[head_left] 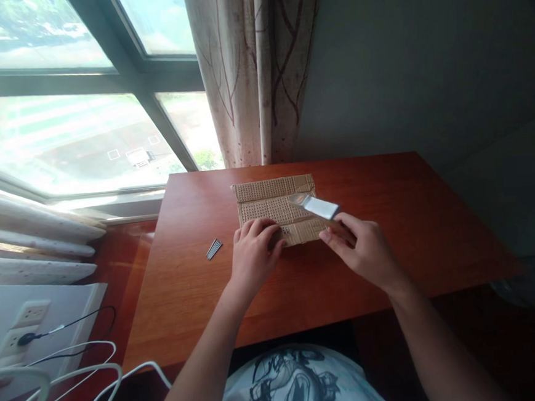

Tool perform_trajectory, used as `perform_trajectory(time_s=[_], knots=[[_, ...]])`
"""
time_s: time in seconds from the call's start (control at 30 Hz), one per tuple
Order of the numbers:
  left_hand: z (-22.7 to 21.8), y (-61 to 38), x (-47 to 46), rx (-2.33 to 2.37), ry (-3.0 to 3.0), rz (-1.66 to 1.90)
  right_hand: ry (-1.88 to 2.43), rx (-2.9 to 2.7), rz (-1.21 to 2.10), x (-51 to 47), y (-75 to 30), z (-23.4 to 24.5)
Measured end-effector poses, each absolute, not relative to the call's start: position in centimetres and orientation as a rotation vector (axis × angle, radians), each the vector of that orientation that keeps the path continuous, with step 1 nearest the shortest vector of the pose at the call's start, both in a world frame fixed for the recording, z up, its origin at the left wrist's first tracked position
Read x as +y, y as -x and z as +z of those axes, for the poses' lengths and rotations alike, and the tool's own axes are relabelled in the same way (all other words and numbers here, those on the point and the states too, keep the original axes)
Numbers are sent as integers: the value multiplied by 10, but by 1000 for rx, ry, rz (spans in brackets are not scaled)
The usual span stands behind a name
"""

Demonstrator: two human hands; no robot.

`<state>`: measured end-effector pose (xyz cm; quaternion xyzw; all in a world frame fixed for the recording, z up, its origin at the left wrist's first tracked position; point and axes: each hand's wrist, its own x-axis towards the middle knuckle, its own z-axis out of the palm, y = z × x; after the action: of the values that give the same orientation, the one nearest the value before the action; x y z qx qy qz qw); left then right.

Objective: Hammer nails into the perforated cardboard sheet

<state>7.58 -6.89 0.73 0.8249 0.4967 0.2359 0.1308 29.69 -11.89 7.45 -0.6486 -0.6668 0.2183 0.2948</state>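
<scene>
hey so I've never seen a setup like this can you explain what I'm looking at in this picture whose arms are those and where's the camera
There's no machine here: these are a person's own bare hands. The single picture comes from a camera worn on that person's head, looking forward and down, so the arms reach in from the bottom. In front is a table. On it lies a sheet of cardboard covered in small holes, with thin metal rods in a bunch to its left. The left hand rests on the cardboard's near edge; whether it pinches anything is hard to tell. The right hand has a tool with a pale head in its grip, above the cardboard.
</scene>
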Motion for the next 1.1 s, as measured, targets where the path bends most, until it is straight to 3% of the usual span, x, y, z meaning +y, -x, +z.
perform_trajectory(time_s=[0.27,0.57,0.8,0.9,1.1], knots=[[10,-77,-70,1455,-2433,660,1332,-1106,777,-102,-307,42],[16,-79,-71,1443,-2464,621,1270,-1019,619,-104,-307,24],[16,-53,-71,1492,-2296,1010,1348,-1142,471,-104,-312,22],[7,-23,-67,1659,-2179,1107,1260,-1164,573,-104,-315,20],[-23,32,-69,2004,-2140,775,1115,-1104,791,-110,-318,15]])
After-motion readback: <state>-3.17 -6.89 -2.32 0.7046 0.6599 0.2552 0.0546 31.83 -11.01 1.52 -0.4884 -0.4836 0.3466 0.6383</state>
